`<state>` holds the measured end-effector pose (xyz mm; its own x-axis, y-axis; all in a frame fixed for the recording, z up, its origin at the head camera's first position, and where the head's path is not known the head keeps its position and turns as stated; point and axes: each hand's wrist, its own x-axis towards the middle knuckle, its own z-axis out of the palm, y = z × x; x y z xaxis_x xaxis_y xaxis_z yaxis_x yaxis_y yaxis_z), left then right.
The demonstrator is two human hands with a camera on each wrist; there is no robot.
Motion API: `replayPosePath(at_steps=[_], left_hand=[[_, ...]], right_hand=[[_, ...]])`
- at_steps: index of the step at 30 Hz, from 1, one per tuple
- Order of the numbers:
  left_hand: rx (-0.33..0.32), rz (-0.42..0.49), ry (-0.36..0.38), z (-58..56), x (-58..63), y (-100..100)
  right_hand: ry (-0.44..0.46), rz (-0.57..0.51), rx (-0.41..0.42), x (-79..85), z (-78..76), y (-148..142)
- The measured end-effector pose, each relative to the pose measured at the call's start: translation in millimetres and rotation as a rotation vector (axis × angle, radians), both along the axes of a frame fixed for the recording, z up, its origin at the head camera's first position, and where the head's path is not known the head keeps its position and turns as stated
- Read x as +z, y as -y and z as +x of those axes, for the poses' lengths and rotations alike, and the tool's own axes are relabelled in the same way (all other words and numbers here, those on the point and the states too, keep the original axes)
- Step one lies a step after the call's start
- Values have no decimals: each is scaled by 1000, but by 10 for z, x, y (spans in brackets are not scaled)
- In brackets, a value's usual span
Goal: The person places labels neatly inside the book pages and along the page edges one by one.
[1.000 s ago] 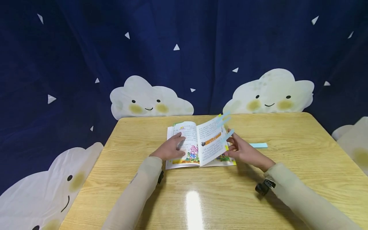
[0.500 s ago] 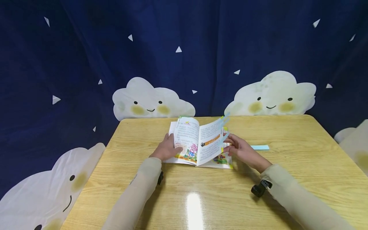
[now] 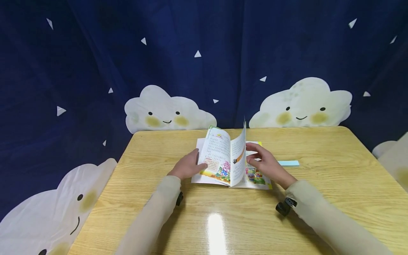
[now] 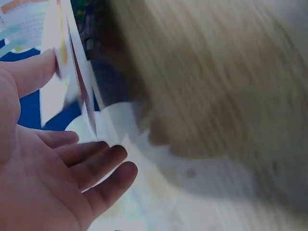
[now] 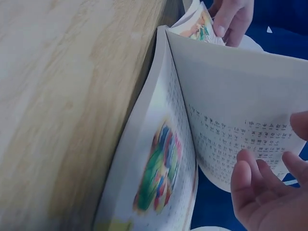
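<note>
An open children's book (image 3: 215, 152) with printed text and coloured pictures lies on the table. My left hand (image 3: 186, 165) holds its left-hand pages at the outer edge. In the left wrist view the thumb (image 4: 36, 72) rests on the page side and the fingers lie behind. One right-hand page (image 3: 237, 156) stands nearly upright. Behind it is my right hand (image 3: 267, 163), with loosely bent fingers (image 5: 246, 171) against the back of that page. Under the raised page, a flat page with a picture (image 3: 255, 177) shows. Light blue tabs (image 4: 8, 34) appear in the left wrist view.
A light blue strip (image 3: 288, 163) lies on the wooden table (image 3: 153, 148), right of the book and partly hidden by my right hand. A dark blue curtain (image 3: 178, 63) with white clouds hangs behind the table.
The tabbed page has swung up from a slant to almost upright, with my right hand following to the left behind it. The book and my left hand have shifted slightly right.
</note>
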<state>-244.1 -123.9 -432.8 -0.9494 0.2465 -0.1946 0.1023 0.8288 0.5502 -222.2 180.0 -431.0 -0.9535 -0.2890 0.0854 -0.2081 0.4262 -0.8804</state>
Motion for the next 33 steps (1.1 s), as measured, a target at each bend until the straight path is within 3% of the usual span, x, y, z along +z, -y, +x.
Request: replayPosePath(at_steps=[8, 13, 16, 19, 22, 25, 29, 33], left_hand=[[-29, 42, -47, 73, 63, 348], [4, 107, -66, 94, 194, 474], [29, 136, -140, 104, 322, 465], [23, 101, -297, 141, 483, 353], [-51, 19, -481, 217, 617, 145], [-202, -127, -618, 289, 670, -98], [-385, -354, -649, 318, 565, -333], [-433, -436, -608, 318, 381, -438]], right_hand=[[-144, 110, 41, 0, -51, 306], [-227, 207, 51, -4, -64, 418], [-275, 276, 54, -8, -68, 455], [-315, 342, 60, -22, -71, 482], [-358, 382, 74, -43, -71, 518], [-406, 415, 82, -58, -76, 577], [-449, 447, 123, -54, -81, 668], [-419, 444, 204, -87, -73, 703]])
